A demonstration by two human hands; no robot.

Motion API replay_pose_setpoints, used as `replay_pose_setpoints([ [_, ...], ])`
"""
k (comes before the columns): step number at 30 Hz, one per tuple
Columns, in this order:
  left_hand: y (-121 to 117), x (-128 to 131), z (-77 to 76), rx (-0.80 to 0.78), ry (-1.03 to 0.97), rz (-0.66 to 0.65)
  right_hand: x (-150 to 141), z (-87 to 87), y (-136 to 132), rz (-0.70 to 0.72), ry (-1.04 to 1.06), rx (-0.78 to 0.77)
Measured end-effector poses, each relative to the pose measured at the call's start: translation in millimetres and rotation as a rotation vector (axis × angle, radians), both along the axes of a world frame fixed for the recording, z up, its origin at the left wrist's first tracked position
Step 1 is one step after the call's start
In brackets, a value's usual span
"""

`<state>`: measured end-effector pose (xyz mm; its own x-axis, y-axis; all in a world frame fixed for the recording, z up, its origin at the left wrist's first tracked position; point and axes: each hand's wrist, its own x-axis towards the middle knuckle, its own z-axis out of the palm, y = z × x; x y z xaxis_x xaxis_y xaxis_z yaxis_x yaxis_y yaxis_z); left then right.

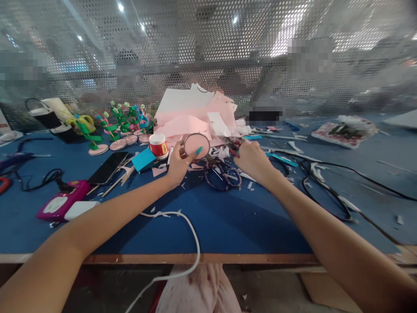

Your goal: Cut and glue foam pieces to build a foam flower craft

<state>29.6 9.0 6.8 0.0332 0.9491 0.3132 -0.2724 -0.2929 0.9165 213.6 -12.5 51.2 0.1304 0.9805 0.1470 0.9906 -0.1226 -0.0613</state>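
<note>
My left hand [178, 161] is closed on a round pink disc [196, 147] with a dark rim, its thumb lying across the face. My right hand [253, 160] reaches into the clutter to the right, fingers curled with their tips mostly hidden. By those fingertips is a small dark and red thing [235, 148], too unclear to name. Between my hands lie scissors [223, 176] with dark patterned handles. Just left of the disc stands a red and white tub [158, 146], with a blue paper piece [143, 160] beside it.
Crumpled pink and white sheets [182, 117] rise at the back. Several green craft plants on pink round bases [98, 150] stand back left. A phone [108, 168], a purple power strip [63, 201], a white cable [195, 239] and black cables [329, 191] lie about the blue table.
</note>
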Motion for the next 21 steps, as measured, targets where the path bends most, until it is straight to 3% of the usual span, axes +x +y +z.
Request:
replay_pose_setpoints([
  [7,2,0,-0.2,0.051,-0.060,0.050,-19,12.6,-24,-0.021,-0.042,-0.007],
  [12,7,0,-3.3,-0.070,-0.202,0.071,-4,22.9,-22,0.041,0.003,-0.079],
  [15,7,1,-2.4,-0.155,-0.275,0.033,6,34.2,-24,0.074,0.023,-0.198],
  [21,3,2,3.0,-0.196,-0.306,-0.029,25,50.9,-40,0.062,0.062,-0.292],
])
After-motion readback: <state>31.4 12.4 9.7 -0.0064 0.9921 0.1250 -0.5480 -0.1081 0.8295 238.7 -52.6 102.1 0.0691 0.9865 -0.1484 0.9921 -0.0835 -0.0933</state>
